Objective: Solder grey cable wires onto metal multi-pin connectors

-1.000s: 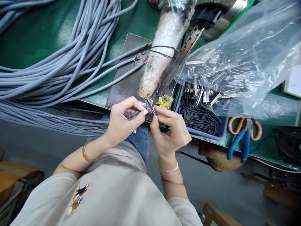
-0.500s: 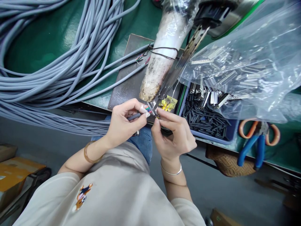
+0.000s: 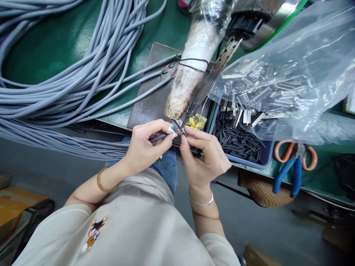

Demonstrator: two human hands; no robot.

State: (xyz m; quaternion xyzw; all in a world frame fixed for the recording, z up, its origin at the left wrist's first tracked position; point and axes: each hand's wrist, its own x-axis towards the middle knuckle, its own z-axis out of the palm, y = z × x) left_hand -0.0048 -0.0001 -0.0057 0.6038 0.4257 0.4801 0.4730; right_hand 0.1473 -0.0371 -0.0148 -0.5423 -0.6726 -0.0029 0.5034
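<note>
My left hand (image 3: pixel 145 144) pinches the end of a grey cable (image 3: pixel 157 138) between thumb and fingers, the fingertips wearing white covers. Thin coloured wires (image 3: pixel 174 128) fan out of the cable against a small metal multi-pin connector (image 3: pixel 177 123). My right hand (image 3: pixel 206 153) has its thumb and index finger closed at the connector's near right end. Down to the connector reaches the dark tip of a soldering iron (image 3: pixel 225 55), fixed at a slant above the board. Fingers partly hide the joint between wires and pins.
A stained white tube (image 3: pixel 184 79) ends just above my hands. Bundled grey cables (image 3: pixel 91 77) lie left. On the right are a blue tray (image 3: pixel 266 157) of black sleeves, a clear bag (image 3: pixel 291 70) of connectors, and blue-handled pliers (image 3: pixel 296 177) with orange-handled scissors (image 3: pixel 283 149).
The view has shifted slightly, so the tray, bag and pliers sit a little further left. Both hands keep their grip, with the right thumb and fingertips slightly shifted at the connector.
</note>
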